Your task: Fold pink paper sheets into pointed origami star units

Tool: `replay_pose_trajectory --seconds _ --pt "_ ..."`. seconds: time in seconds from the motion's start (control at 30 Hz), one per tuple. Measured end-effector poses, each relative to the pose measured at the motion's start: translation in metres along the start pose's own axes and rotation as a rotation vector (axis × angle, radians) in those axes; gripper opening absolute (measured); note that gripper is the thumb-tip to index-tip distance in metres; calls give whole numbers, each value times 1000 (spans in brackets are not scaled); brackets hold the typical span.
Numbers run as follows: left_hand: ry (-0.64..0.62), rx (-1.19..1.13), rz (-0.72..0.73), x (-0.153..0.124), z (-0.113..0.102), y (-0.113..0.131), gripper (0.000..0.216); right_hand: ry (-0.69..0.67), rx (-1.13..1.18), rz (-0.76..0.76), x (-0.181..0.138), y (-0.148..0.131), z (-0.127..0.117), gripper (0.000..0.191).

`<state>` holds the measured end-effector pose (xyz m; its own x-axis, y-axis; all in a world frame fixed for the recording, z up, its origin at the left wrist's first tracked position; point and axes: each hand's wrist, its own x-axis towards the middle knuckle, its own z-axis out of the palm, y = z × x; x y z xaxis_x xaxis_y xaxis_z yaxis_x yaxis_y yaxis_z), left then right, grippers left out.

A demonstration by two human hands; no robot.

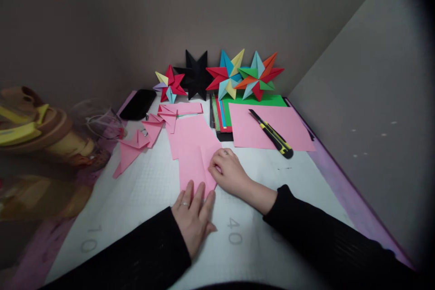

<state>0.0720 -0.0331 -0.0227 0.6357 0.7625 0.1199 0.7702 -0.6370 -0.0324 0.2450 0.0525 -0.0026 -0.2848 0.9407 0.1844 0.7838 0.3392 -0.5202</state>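
Note:
A sheet of pink paper [192, 165] with a lengthwise crease lies on the white gridded mat [251, 253]. My left hand [193, 215] rests on its near edge, fingers stretched out and spread. At the right edge of the sheet is my right hand [229, 170], its fingers curled in and closed on the paper there. Its fingertips are partly hidden. Another pink sheet [190, 129] lies just beyond, partly under the first. To the left, folded pink paper pieces [132, 147] form a short chain, with small metal clips on them.
Several folded paper stars [197, 74] lean against the wall. A yellow and black utility knife [272, 133] lies on a pink sheet [244, 131] over stacked coloured paper [278, 99]. A black phone [138, 104] sits back left, near a clear cup [105, 124] and a brown container [57, 127].

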Motion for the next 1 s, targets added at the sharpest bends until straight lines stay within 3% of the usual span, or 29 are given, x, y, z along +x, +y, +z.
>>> replay_pose_trajectory --seconds 0.07,0.17,0.67,1.0 --pt "-12 -17 -21 0 3 0 89 -1 -4 0 0 0 0 10" --pt "-37 -32 -51 1 1 -1 99 -2 -10 2 0 -1 -1 11" --pt "-71 -2 -86 2 3 3 100 1 -26 13 0 -2 0 11" --pt "-27 14 -91 0 7 5 95 6 -41 21 1 -3 2 12"
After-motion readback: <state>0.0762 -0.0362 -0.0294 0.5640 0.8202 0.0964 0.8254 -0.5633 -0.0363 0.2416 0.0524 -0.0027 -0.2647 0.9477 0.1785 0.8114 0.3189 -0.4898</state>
